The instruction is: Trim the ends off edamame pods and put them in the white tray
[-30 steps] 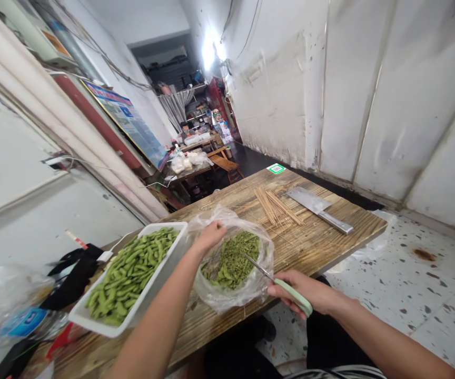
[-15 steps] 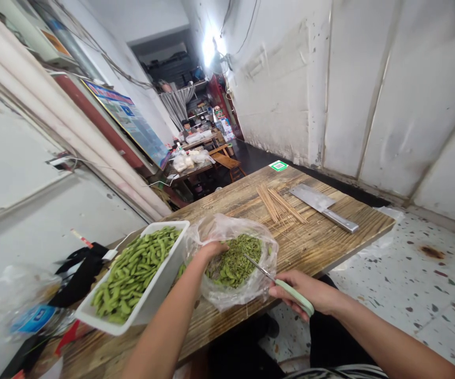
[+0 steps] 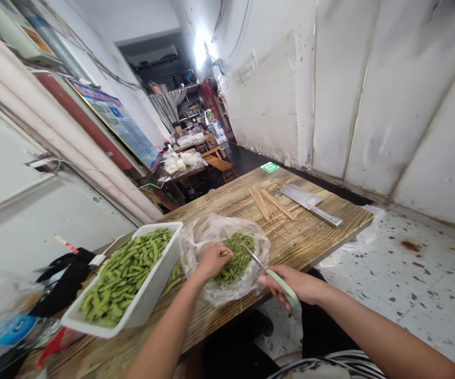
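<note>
My left hand (image 3: 213, 261) is closed over the mouth of a clear plastic bag (image 3: 199, 231), with a green edamame pod (image 3: 224, 253) pinched in its fingertips. Green clippings and pods (image 3: 237, 258) fill the bag. In my right hand (image 3: 290, 284) is a pair of scissors (image 3: 280, 282) with pale green handles. The metal blades point up and left over the bag, just right of my left hand, and look nearly closed. Left of the bag stands a white plastic tub (image 3: 148, 295) heaped with edamame pods (image 3: 125, 279).
On the wooden table (image 3: 330, 247) lie a cleaver (image 3: 310, 204) and a bundle of thin wooden skewers (image 3: 269, 202), with a green QR card (image 3: 269, 167) at the far corner. A few loose pods (image 3: 174, 278) lie between tub and bag. A plastic bottle (image 3: 18, 329) is at far left.
My left hand has come up from deeper in the bag, and a pod now shows in its fingertips. The right hand keeps hold of the scissors. The whole view has shifted slightly.
</note>
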Available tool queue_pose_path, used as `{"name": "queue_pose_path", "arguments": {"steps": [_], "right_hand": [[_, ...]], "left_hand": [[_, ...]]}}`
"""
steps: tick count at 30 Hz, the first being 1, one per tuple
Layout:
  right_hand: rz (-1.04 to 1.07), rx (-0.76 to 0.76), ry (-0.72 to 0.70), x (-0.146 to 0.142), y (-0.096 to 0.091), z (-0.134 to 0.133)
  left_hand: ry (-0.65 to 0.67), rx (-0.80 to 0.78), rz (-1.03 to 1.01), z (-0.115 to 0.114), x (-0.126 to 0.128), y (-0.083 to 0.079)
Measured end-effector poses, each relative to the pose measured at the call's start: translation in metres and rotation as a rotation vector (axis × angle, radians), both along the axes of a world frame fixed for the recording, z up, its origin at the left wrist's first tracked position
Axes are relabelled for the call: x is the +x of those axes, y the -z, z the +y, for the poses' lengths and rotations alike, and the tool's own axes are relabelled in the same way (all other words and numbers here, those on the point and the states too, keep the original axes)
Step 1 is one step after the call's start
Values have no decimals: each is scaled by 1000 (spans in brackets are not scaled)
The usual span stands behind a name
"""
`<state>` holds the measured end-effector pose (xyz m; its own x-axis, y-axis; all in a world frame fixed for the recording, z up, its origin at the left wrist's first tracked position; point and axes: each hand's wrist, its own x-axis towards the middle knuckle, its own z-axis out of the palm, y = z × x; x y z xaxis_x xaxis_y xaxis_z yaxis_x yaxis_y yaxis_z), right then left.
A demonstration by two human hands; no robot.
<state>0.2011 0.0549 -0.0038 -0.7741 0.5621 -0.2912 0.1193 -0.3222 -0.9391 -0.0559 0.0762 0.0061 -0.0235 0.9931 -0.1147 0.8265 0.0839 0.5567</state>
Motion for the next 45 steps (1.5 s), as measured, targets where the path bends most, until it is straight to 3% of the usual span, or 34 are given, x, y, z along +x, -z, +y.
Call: {"name": "queue_pose_path", "arguments": {"steps": [6, 10, 16, 22, 33, 38, 45], "right_hand": [[-6, 7, 15, 2, 7, -1], [-1, 14, 25, 3, 9, -1], [3, 15, 3, 4, 6, 0], [19, 46, -14, 4, 0, -1], [69, -1, 45, 0, -3, -4], [54, -30, -13, 2, 1, -5], [27, 12, -21, -1, -3, -8]], "left_hand": [[72, -16, 41, 0, 9, -4], [23, -15, 117, -1, 15, -11], [-16, 2, -235, -10, 23, -21], [-109, -151, -440, -20, 37, -24], [-117, -384, -950, -27, 39, -24], [-121, -302, -1127, -30, 40, -23], [-200, -191, -1146, -32, 48, -21]]}}
